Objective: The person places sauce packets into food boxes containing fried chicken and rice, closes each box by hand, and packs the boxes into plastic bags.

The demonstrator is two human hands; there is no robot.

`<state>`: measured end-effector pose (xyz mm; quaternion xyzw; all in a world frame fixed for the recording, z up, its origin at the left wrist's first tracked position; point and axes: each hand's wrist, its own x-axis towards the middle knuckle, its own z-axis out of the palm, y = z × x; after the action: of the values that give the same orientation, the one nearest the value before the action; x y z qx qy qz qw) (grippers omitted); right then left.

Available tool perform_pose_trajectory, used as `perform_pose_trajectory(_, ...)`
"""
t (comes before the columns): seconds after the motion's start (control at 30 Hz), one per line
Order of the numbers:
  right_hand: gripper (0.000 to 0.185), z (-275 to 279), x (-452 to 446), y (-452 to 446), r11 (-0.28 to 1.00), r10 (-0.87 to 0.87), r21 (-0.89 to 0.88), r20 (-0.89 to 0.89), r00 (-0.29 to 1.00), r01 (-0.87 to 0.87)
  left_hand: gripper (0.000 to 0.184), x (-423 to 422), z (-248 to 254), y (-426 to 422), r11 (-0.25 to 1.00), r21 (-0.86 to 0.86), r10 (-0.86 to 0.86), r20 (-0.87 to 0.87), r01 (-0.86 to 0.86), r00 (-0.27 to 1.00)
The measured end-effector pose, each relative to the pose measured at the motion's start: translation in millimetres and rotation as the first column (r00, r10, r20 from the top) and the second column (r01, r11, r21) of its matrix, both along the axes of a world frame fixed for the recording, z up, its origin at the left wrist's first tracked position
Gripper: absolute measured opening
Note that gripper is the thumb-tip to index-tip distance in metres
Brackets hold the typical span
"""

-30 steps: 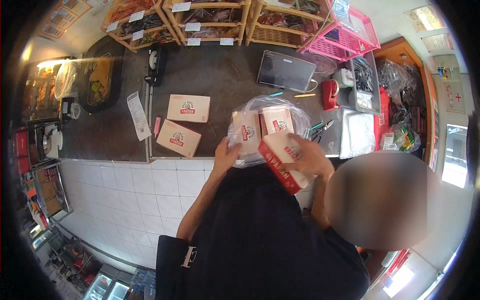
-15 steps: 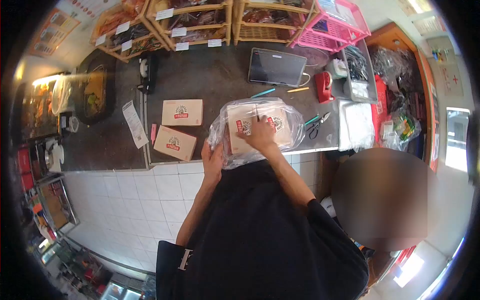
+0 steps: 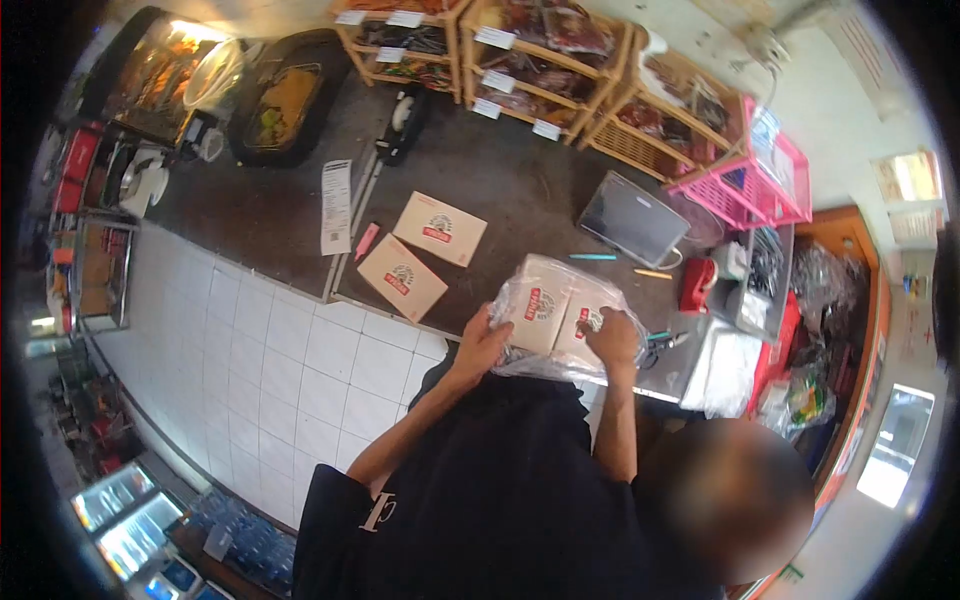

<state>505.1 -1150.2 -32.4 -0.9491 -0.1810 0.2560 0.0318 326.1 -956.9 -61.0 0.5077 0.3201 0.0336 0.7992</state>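
Two cardboard food boxes sit side by side in a clear plastic bag [image 3: 515, 362] at the counter's front edge. The left box [image 3: 522, 318] and the right box [image 3: 574, 350] both carry a red and black printed logo. My left hand [image 3: 482, 345] is closed round the bag's near left side, thumb by the left box. At the right side, my right hand [image 3: 614, 342] has its fingers curled over the bag and the right box's top. Farther left, two more boxes of the same print lie on the counter, one box [image 3: 443, 230] behind the other box [image 3: 402, 278].
A receipt [image 3: 336, 207] and a pink marker [image 3: 367, 240] lie left. Behind the bag are a tablet [image 3: 633, 219] and pens; rightward, a red tape dispenser [image 3: 697, 286], scissors [image 3: 665, 343] and white plastic bags [image 3: 728, 365]. A person [image 3: 735, 500] with a blurred head is at lower right.
My right hand has shifted from the middle of the bagged boxes to their right side, fingers more curled. My left hand still holds the left side. The camera view has turned.
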Motion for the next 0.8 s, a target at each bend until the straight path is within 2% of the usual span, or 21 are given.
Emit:
perform_pose_trajectory(0.03,0.051,22.6,8.6,20.7,0.997,0.019,0.077,0.069,0.997,-0.025,0.027,-0.9,7.3,1.1,0.999,-0.035,0.001,-0.035,-0.003,0.999)
perform_pose_trajectory(0.07,0.049,55.2,12.0,53.2,0.94,0.006,0.338,0.12,0.993,-0.046,0.027,-3.0,7.9,1.0,0.999,-0.049,0.002,-0.053,-0.005,0.999)
perform_pose_trajectory(0.1,0.047,75.0,12.2,91.3,0.817,-0.027,0.572,0.165,0.986,-0.073,0.027,-5.6,8.1,0.0,0.998,-0.064,-0.003,-0.069,-0.001,0.998)
perform_pose_trajectory(0.13,0.048,68.5,14.6,126.4,0.701,0.03,0.693,0.207,0.978,-0.168,0.027,-8.9,7.9,-2.0,0.997,-0.081,-0.012,-0.086,0.005,0.996)
perform_pose_trajectory(0.17,0.06,55.1,18.9,163.7,0.735,0.187,0.608,0.245,0.951,-0.301,0.027,-13.0,2.6,-4.7,0.993,-0.12,-0.008,-0.09,-0.003,0.996)
perform_pose_trajectory(0.2,0.076,38.7,16.6,202.7,0.793,0.284,0.492,0.225,0.932,-0.36,0.027,-16.6,-2.5,-7.8,0.991,-0.135,0.01,-0.1,-0.024,0.995)
perform_pose_trajectory(0.23,0.099,-9.6,14.9,237.5,0.759,0.358,0.51,0.19,0.914,-0.404,0.026,-19.5,-7.2,-10.3,0.988,-0.149,0.023,-0.11,-0.039,0.994)
perform_pose_trajectory(0.3,0.124,-60.4,11.2,296.3,0.79,0.57,0.253,0.034,0.821,-0.559,0.027,-20.1,-6.8,-13.2,0.986,-0.154,0.053,-0.111,-0.069,0.992)
perform_pose_trajectory(0.37,0.137,-118.9,5.6,320.3,0.8,0.59,0.192,-0.074,0.804,-0.569,0.029,-24.2,-15.6,-10.9,0.983,-0.175,0.025,-0.138,-0.049,0.99)
perform_pose_trajectory(0.43,0.136,-122.4,2.6,330.7,0.834,0.528,0.217,-0.046,0.848,-0.507,0.031,-33.4,-24.8,-4.0,0.981,-0.187,0.005,-0.189,-0.041,0.982)
perform_pose_trajectory(0.5,0.134,-90.9,-1.5,321.7,0.88,0.389,0.304,-0.021,0.921,-0.364,0.033,-36.8,-31.0,-1.0,0.978,-0.2,0.005,-0.251,-0.057,0.968)
perform_pose_trajectory(0.57,0.129,-34.7,-1.0,292.4,0.888,0.283,0.381,-0.017,0.959,-0.255,0.024,-33.7,-25.3,3.1,0.982,-0.151,0.101,-0.065,-0.11,0.993)
perform_pose_trajectory(0.6,0.127,-4.5,-1.6,279.2,0.882,0.232,0.423,-0.012,0.973,-0.205,0.017,-24.7,-13.7,9.0,0.968,-0.206,0.114,-0.157,-0.146,0.981)
perform_pose_trajectory(0.67,0.121,54.7,-6.7,230.3,0.848,0.15,0.504,0.074,0.986,-0.167,0.013,-18.0,-24.9,19.2,0.989,-0.124,0.07,-0.066,-0.078,0.995)
perform_pose_trajectory(0.7,0.118,79.2,-11.9,201.1,0.823,0.116,0.546,0.114,0.987,-0.16,0.013,-13.1,-25.1,23.3,0.979,-0.169,0.105,-0.041,-0.111,0.994)
perform_pose_trajectory(0.77,0.116,112.5,-16.8,141.2,0.806,0.05,0.587,0.065,0.997,-0.079,0.015,5.3,-19.4,30.1,0.951,-0.253,0.185,0.003,-0.178,0.983)
perform_pose_trajectory(0.8,0.113,131.8,-22.4,110.5,0.846,0.043,0.526,0.088,0.995,-0.083,0.016,18.2,-5.7,29.4,0.958,-0.201,0.211,-0.003,-0.207,0.978)
